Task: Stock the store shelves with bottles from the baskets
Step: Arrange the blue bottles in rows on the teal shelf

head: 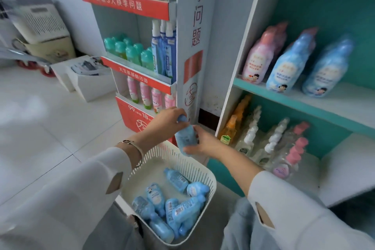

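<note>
1. Lowest in the frame, at centre, your white slatted basket [154,160] holds a heap of small blue bottles [160,197] lying on their sides.
2. Just above the basket's far rim you hold one blue bottle [185,137] in both hands, tilted with its cap toward the upper left.
3. Your left hand [166,122] comes in from the lower left with a bracelet [132,144] on the wrist. Its fingers are curled round the cap end of that bottle.
4. Your right hand [205,142] comes in from the lower right, and its thumb and fingers are clamped on the bottle's lower body.
5. At the right of the frame stands a teal shelf unit [284,96]. Its lower shelf carries an orange bottle [233,126], clear pump bottles [249,138] and pink-capped bottles [294,154].
6. On the shelf above, a pink bottle [257,61] stands beside two larger blue bottles [288,67].
7. At upper centre, a red-and-white display stand [188,46] shows green-capped bottles [129,50], blue spray bottles [164,53] and, one tier lower, pink tubes [146,93].
8. Farther off at middle left, white boxes [91,85] sit on the pale tiled floor [50,128].
</note>
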